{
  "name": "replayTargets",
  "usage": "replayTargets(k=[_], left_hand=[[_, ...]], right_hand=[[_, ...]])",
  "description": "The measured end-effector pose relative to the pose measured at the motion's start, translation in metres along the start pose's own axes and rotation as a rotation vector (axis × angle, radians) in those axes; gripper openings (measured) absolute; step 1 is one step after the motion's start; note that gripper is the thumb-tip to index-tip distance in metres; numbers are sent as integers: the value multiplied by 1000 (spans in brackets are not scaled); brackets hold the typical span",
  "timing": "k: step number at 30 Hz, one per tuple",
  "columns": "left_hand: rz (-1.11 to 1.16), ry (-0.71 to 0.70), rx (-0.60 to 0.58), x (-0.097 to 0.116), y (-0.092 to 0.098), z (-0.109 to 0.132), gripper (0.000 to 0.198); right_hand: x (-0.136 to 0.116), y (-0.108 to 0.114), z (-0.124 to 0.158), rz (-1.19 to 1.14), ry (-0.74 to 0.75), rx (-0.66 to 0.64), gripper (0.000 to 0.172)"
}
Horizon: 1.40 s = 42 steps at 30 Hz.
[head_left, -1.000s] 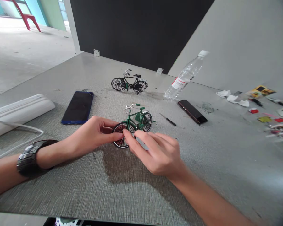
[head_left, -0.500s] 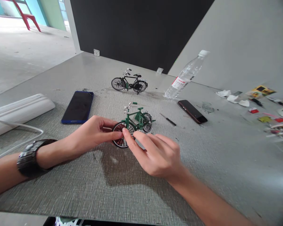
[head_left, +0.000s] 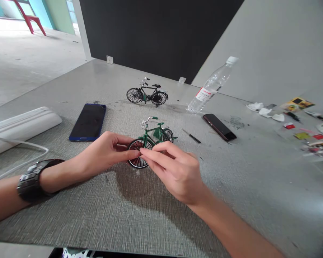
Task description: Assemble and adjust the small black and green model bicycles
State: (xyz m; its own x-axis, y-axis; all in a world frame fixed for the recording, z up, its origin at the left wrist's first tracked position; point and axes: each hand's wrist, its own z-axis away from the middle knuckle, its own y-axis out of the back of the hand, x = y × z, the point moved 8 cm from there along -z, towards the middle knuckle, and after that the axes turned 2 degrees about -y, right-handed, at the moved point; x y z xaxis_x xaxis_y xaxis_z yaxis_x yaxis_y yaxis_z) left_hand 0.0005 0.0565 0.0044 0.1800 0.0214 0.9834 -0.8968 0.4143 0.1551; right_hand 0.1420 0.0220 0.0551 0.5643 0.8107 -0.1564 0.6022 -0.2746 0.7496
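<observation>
A green model bicycle stands upright on the grey table, its front wheel toward the left. My left hand, with a black watch on the wrist, grips that front wheel between thumb and fingers at its left side. The fingertips of my right hand are pinched together at the wheel's hub, touching or nearly touching my left thumb. Whatever they hold is too small or hidden to make out. My right hand covers part of the rear wheel's lower edge. Behind stands a black model bicycle on the table.
A blue-edged phone lies left, beside a white rounded object and a cable. To the right are a small screwdriver, a dark phone and a plastic bottle. Small parts lie scattered far right.
My right hand has turned, and its fingers have closed into a pinch at the front hub. My left hand keeps its grip on the wheel.
</observation>
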Motion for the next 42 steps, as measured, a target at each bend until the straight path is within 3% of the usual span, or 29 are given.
replayTargets(k=[22, 36, 42], left_hand=[[-74, 0, -12, 0, 0, 2, 19], [-101, -24, -18, 1, -1, 3, 22], [-87, -16, -26, 1, -2, 3, 24]], right_hand=[[-11, 7, 0, 122, 151, 37, 18], [-2, 3, -2, 8, 13, 15, 11], [-2, 4, -2, 10, 28, 5, 11]])
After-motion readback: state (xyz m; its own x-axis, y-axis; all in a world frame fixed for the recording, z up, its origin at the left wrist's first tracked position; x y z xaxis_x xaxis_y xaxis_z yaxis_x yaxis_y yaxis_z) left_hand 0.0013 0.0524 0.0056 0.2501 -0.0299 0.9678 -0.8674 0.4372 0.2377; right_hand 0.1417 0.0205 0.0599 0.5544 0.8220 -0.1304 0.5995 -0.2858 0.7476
